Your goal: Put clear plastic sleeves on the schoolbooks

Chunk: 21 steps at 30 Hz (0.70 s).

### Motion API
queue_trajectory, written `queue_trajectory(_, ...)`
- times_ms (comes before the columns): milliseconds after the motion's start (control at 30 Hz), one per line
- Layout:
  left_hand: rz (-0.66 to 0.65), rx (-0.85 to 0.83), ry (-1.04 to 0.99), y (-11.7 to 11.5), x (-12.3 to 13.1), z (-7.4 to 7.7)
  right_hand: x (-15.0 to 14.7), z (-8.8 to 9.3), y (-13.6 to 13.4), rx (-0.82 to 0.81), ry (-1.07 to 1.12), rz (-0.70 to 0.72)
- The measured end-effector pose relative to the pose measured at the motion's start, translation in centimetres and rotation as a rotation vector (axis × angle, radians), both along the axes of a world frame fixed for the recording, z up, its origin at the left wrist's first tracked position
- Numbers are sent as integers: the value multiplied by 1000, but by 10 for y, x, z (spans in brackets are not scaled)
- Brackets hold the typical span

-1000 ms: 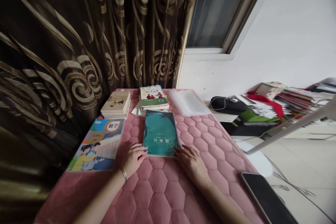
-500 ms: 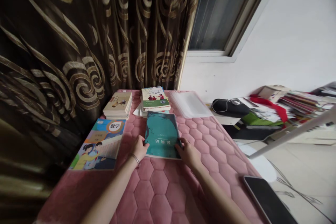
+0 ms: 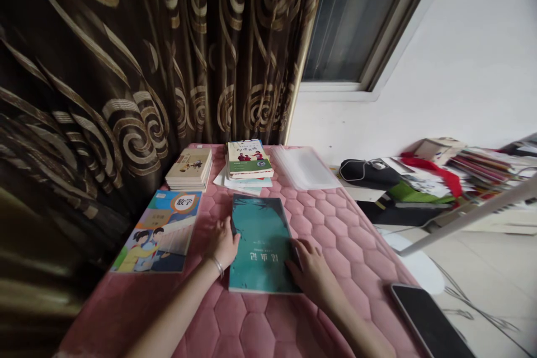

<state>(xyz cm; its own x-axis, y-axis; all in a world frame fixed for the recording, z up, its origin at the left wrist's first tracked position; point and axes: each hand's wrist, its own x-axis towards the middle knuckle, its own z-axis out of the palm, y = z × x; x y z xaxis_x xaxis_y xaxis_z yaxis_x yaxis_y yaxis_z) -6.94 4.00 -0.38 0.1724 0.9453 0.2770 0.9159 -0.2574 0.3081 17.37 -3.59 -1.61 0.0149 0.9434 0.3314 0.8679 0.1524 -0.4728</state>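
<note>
A teal paperback book [image 3: 262,235] with white Chinese characters, upside down to me, is in front of me over the pink quilted cover [image 3: 251,321]. My left hand [image 3: 224,243], with a bangle at its wrist, grips the book's left edge, thumb on the cover. On the right edge is my right hand [image 3: 310,265], its thumb on the cover and its other fingers along the side. Beyond the book stands a stack of books [image 3: 249,159] on some loose papers [image 3: 241,183]. Left of my left hand lies a blue maths textbook [image 3: 161,232].
Small tan books [image 3: 188,168] are stacked at the back left, beside the patterned curtain [image 3: 138,117]. Clear plastic covers [image 3: 308,168] lie at the back right. A phone or tablet [image 3: 430,319] rests at the near right edge. A white pole [image 3: 465,221] slants beyond the right side.
Both hands have drawn the teal book toward me, away from the back stack. More of the loose papers shows now. The other books have stayed in place.
</note>
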Motion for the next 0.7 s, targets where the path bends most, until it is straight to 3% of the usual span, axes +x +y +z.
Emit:
queue_trajectory(67, 18, -29, 75, 8, 19, 10, -16, 7, 10, 10, -116, 95)
queue_trajectory(167, 65, -172, 165, 9, 39, 18, -44, 17, 28, -146, -227, 216)
queue_trajectory(267, 95, -257, 205, 5, 44, 14, -61, 22, 46, -262, -271, 270)
queue_trajectory(400, 92, -225, 218, 4, 39, 3, -63, 19, 63, -240, -280, 313)
queue_trajectory(533, 87, -184, 217, 5, 35, -2, -56, 14, 61, -192, -299, 346)
queue_trajectory(700, 106, -165, 248, -8, 31, 1, -46, 16, 37, -220, -321, 403)
